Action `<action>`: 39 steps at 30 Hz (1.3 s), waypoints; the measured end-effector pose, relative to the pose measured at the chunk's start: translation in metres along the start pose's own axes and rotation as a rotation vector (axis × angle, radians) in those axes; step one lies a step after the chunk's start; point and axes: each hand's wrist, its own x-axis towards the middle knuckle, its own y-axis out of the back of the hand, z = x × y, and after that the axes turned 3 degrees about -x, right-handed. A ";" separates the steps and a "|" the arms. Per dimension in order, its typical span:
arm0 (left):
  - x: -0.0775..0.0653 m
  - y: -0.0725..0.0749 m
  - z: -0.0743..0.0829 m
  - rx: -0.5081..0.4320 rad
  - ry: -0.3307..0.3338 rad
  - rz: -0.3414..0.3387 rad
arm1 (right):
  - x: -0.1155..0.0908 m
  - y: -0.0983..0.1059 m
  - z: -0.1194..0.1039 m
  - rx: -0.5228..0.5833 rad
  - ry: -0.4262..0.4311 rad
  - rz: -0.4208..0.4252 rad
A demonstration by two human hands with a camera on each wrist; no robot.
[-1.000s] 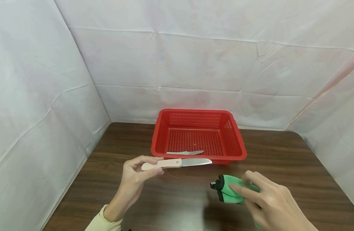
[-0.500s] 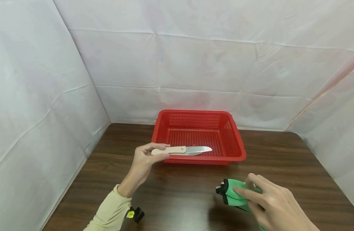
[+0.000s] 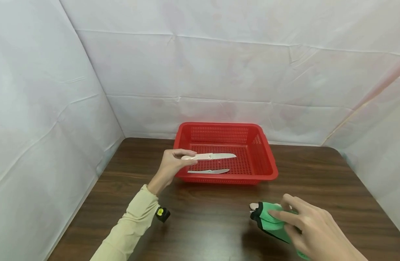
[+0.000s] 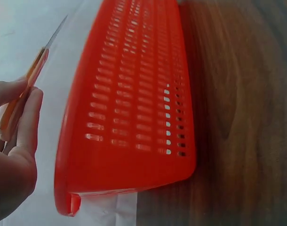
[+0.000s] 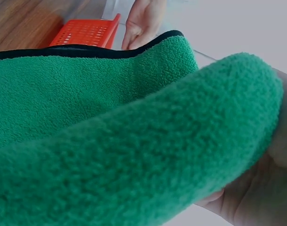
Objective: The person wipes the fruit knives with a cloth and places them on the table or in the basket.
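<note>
My left hand (image 3: 174, 165) pinches the pale handle of a knife (image 3: 223, 156) between thumb and fingers. The blade points right, and the knife hangs above the inside of a red plastic basket (image 3: 268, 177). A second knife (image 3: 210, 171) lies on the basket floor along its front wall. In the left wrist view the held knife (image 4: 21, 92) is above the basket rim. My right hand (image 3: 312, 226) grips a bunched green cloth (image 3: 272, 226) with black edging, which covers much of the right wrist view. Something pale sticks out at the cloth's left end; its kind is unclear.
The basket stands on a dark wooden table (image 3: 200, 224), near its back edge. White sheeting (image 3: 219, 72) rises behind and at both sides. A small black device with a yellow mark (image 3: 162, 214) sits at my left wrist.
My left hand has carried the knife forward, from in front of the basket to above its inside. The right hand and the cloth have shifted slightly right.
</note>
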 end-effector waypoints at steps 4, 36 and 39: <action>0.016 -0.004 -0.003 0.132 0.035 0.012 | -0.001 0.001 0.002 -0.027 0.001 -0.027; 0.065 -0.022 -0.038 0.388 0.167 -0.041 | -0.022 0.002 0.007 -0.012 0.015 -0.044; 0.066 -0.021 -0.040 0.548 0.132 -0.035 | -0.026 0.004 0.005 -0.029 -0.031 -0.090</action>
